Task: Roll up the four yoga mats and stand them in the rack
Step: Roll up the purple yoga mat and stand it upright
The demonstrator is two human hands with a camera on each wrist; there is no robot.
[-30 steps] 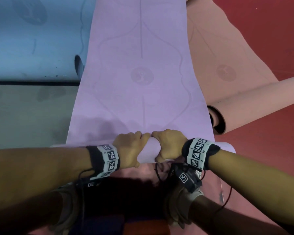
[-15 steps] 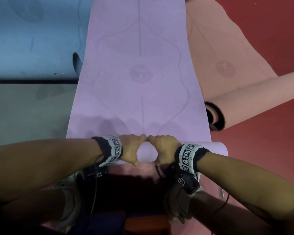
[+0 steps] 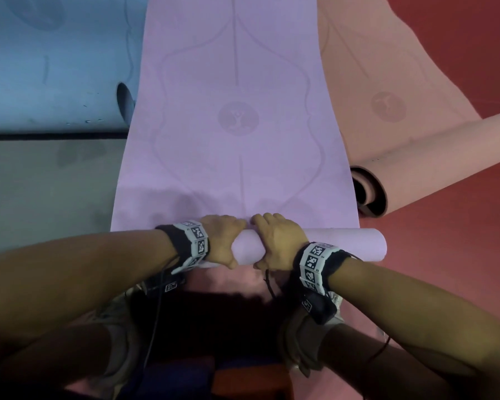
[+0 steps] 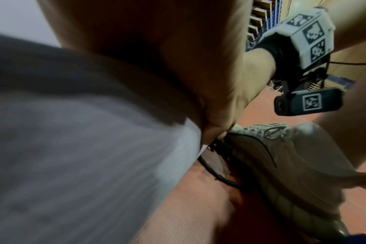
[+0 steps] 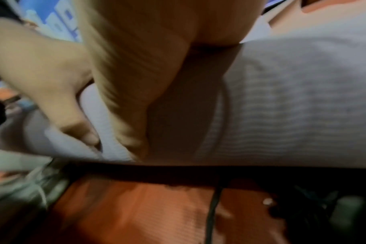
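Note:
A lilac yoga mat (image 3: 237, 82) lies flat down the middle of the head view, with its near end wound into a roll (image 3: 347, 244) across the bottom. My left hand (image 3: 224, 241) and right hand (image 3: 277, 241) sit side by side on the roll's middle, fingers over the top and thumbs behind it, both gripping it. In the left wrist view the roll (image 4: 73, 148) fills the left side. In the right wrist view the roll (image 5: 293, 99) runs across, with both thumbs pressed against it. A peach mat (image 3: 387, 90) lies to the right, its near end curled (image 3: 433, 166). A blue mat (image 3: 55, 62) lies to the left.
Red floor (image 3: 459, 255) runs along the right. A grey-green mat or floor panel (image 3: 46, 192) lies at the left below the blue mat. My shoes (image 3: 309, 339) stand just behind the roll, with dangling cables by the wrists. No rack is in view.
Both hands have pushed the lilac roll forward along the mat, away from my feet, and the roll has grown a little thicker. The other mats have not moved.

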